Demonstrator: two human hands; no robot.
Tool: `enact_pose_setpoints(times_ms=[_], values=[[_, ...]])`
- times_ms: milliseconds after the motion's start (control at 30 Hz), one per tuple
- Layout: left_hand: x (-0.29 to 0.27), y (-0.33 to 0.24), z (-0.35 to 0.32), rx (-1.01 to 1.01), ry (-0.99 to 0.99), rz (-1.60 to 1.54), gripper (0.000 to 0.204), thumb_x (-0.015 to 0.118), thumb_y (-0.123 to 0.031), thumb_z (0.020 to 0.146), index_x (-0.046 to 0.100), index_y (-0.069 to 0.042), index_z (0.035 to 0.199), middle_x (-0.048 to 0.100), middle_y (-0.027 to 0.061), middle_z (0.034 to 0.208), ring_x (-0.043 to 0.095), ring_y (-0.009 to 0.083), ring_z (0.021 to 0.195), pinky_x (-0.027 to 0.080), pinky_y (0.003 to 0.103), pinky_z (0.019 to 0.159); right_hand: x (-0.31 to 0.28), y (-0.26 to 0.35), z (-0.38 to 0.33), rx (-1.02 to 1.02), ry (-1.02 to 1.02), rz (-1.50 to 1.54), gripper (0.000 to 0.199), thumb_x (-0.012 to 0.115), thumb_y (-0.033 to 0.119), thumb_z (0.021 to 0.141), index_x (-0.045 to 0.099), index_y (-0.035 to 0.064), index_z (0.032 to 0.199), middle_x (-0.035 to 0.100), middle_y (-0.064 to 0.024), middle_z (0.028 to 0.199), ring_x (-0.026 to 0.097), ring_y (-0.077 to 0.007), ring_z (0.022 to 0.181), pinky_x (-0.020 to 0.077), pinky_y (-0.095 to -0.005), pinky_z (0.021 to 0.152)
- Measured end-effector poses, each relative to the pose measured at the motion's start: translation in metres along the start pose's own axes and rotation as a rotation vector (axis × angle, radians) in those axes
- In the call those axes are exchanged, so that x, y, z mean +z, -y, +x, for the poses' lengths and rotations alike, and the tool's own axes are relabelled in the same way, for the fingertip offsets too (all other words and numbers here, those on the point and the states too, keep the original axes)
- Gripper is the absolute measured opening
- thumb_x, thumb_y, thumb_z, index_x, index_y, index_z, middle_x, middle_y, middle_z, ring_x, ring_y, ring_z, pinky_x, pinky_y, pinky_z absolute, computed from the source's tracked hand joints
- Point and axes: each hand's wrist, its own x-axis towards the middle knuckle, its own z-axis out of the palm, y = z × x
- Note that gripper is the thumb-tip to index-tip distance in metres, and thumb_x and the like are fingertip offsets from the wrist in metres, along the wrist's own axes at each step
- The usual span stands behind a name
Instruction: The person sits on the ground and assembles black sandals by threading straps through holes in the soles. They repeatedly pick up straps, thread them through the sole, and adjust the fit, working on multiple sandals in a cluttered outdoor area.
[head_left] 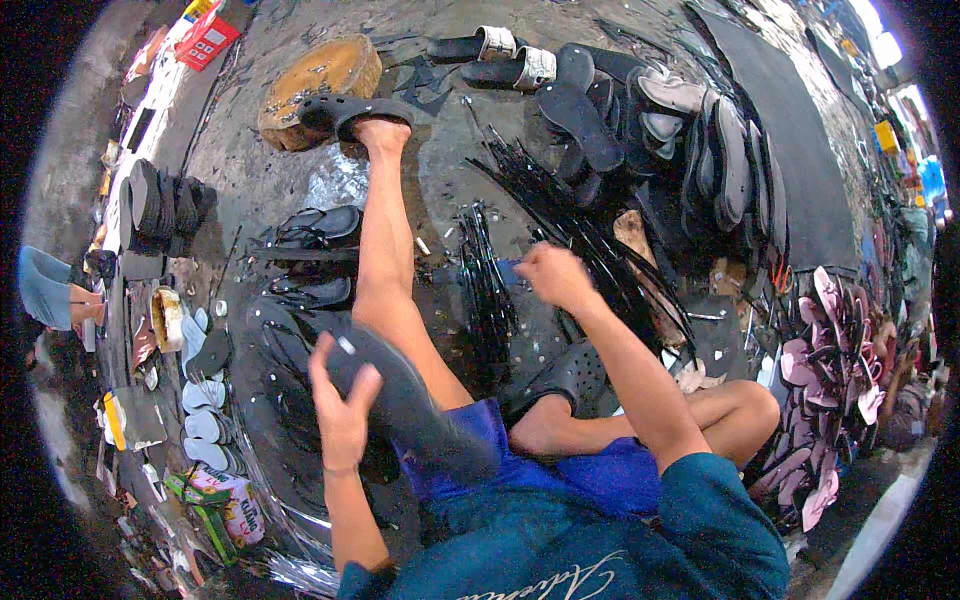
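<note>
My left hand (345,420) has its thumb and fingers spread at the far end of a dark grey shoe sole (420,400). The sole is smeared by motion and lies slantwise over my thigh and blue shorts, with a small white spot near its far end. Whether the fingers touch it is unclear. My right hand (555,275) is closed and raised above the floor, to the right of a bundle of thin black strips (485,290). Anything inside that fist is hidden. A longer heap of black strips (560,205) spreads out beyond it.
Black soles or slippers (290,320) are stacked left of my outstretched leg. A wooden block (320,85) stands by my clog-clad foot. More soles (590,125) lie at the far right, pink ones (825,385) at the right. Another person's leg (85,303) shows far left.
</note>
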Motion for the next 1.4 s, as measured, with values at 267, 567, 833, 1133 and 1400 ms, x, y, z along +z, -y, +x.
enact_pose_setpoints(times_ms=[267,567,833,1133,1400], values=[[0.070,-0.037,0.022,0.420,0.052,0.249,0.037,0.076,-0.010,0.086,0.064,0.002,0.118,0.068,0.0151,0.107,0.066,0.0248,0.098,0.052,0.035,0.088,0.003,-0.050,-0.022,0.153,-0.201,-0.080,0.019,0.067,0.019,0.083,0.073,0.0070,0.096,0.072,-0.0233,0.097,0.069,-0.0430,0.092,0.0564,-0.0516,0.082],[0.219,0.112,0.152,0.207,0.129,0.588,0.025,0.077,-0.024,0.081,0.073,-0.007,0.099,0.074,0.0169,0.092,0.070,0.0367,0.092,0.055,0.046,0.086,-0.027,-0.048,-0.040,0.097,-0.162,0.666,0.022,0.067,0.021,0.093,0.071,0.0021,0.102,0.072,-0.0125,0.094,0.068,-0.0261,0.085,0.0541,-0.0376,0.077],[0.171,0.033,0.131,0.030,0.225,-0.303,0.036,0.076,-0.014,0.089,0.065,-0.005,0.122,0.074,0.0070,0.094,0.070,0.0140,0.085,0.055,0.026,0.071,-0.058,0.013,-0.091,-0.015,-0.107,1.190,0.030,0.069,0.017,0.095,0.063,-0.0014,0.118,0.070,-0.0057,0.096,0.064,-0.0112,0.084,0.0522,-0.0276,0.076],[0.121,-0.069,0.038,0.064,0.325,-0.610,0.039,0.076,-0.008,0.089,0.063,-0.004,0.125,0.074,0.0061,0.100,0.070,0.0120,0.086,0.059,0.026,0.069,-0.046,0.084,-0.167,-0.064,-0.090,1.213,0.019,0.066,0.008,0.097,0.067,-0.0036,0.112,0.072,-0.0099,0.098,0.070,-0.0150,0.087,0.0589,-0.0275,0.076],[0.128,-0.061,0.028,0.053,0.390,-0.459,0.030,0.078,-0.012,0.088,0.069,-0.004,0.116,0.073,0.0031,0.100,0.068,0.0095,0.089,0.057,0.025,0.069,-0.043,0.085,-0.196,0.079,0.087,1.383,0.024,0.066,0.014,0.098,0.067,-0.0032,0.114,0.072,-0.0101,0.097,0.072,-0.0169,0.079,0.0594,-0.0300,0.066]])
